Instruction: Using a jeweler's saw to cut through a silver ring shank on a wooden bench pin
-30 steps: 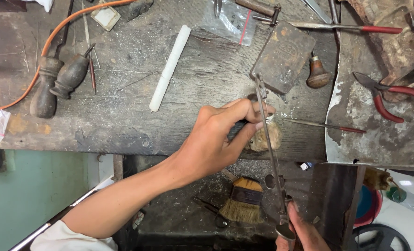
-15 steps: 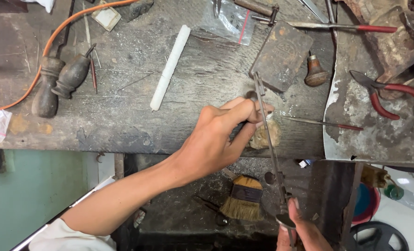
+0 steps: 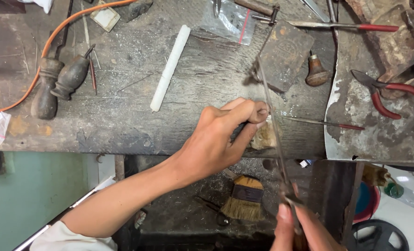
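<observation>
Left hand [image 3: 218, 139] pinches tiny piece, too small to identify, at bench [image 3: 123, 125] front edge. Right hand [image 3: 300, 230] fingers closed on saw [image 3: 274, 125] handle below bench; blade just right of left fingertips. Blade thin, likely brittle; hold by handle only.

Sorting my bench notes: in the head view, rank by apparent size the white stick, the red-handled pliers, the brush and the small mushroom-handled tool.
1. white stick
2. red-handled pliers
3. brush, though it sits lower than the bench, so unsure
4. mushroom-handled tool

Single head-worn view, looking steeply down, close over workbench [image 3: 123, 125]
</observation>
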